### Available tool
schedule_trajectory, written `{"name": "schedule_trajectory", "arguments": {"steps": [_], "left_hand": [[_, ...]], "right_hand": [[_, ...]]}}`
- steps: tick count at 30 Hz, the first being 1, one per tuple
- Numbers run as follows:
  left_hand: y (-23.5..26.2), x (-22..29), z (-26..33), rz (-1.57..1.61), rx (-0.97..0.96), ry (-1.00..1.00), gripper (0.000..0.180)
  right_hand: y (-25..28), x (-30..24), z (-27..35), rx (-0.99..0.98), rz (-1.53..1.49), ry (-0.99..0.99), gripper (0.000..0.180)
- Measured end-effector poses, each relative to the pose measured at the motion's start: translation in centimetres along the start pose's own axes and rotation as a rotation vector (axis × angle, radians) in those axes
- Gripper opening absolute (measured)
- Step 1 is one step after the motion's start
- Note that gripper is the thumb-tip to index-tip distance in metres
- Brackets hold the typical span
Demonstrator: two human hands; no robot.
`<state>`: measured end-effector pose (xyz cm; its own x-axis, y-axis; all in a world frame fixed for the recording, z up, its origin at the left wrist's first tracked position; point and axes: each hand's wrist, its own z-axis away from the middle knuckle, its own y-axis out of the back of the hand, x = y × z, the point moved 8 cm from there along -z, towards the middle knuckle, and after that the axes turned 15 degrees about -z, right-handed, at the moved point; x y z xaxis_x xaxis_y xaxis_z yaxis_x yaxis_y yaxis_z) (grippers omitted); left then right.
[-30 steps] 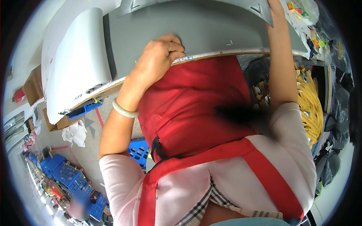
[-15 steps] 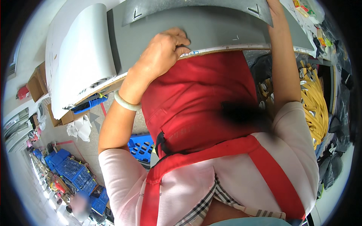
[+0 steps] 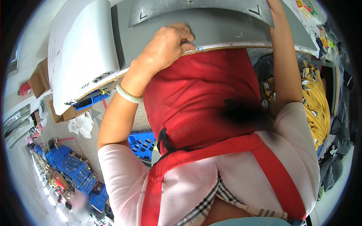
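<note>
My left hand rests at the front edge of a dark grey sheet on the table. Its fingers are curled and the thumb lies by the edge; whatever is under the fingertips is hidden. A curved-looking grey metal plate with angular cut-outs near its corners lies over the sheet, its far part beyond the picture. My right hand is at the plate's right end, gripping it there; the upper edge of the picture cuts off part of the fingers.
A rolled-back pale sheet covers the table's left side. Yellow straps hang in a bundle below right, beside black plastic bags. A blue crate stands by my left elbow, with more blue crates and cardboard boxes farther left.
The metal plate, with my right hand at it, has come slightly nearer the table's front edge. My left hand stays at the sheet's edge. The whole view has shifted a little.
</note>
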<state>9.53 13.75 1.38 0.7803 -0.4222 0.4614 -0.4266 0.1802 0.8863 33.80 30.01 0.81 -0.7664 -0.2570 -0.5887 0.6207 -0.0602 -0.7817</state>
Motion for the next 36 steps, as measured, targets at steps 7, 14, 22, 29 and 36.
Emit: {"name": "schedule_trajectory", "arguments": {"steps": [7,14,22,29,36], "left_hand": [[0.2,0.1,-0.1,-0.01,0.031,-0.054,0.016],[0.2,0.2,0.1,-0.02,-0.009,-0.039,0.014],[-0.5,2.9,0.5,-0.296,0.045,-0.126,0.033],[-5.2,10.1,-8.4,-0.283,0.306,-0.438,0.032],[-8.4,13.0,-17.4,-0.174,0.588,-0.328,0.02]], "right_hand": [[0.6,0.4,-0.1,0.008,-0.003,-0.028,0.042],[0.7,1.8,-0.4,-0.034,-0.157,-0.191,0.042],[0.4,1.7,0.1,-0.263,-0.616,-0.598,0.043],[1.4,-1.8,0.3,-0.078,-0.028,0.003,0.049],[1.2,-3.6,1.7,-0.142,-0.041,0.186,0.044]]}}
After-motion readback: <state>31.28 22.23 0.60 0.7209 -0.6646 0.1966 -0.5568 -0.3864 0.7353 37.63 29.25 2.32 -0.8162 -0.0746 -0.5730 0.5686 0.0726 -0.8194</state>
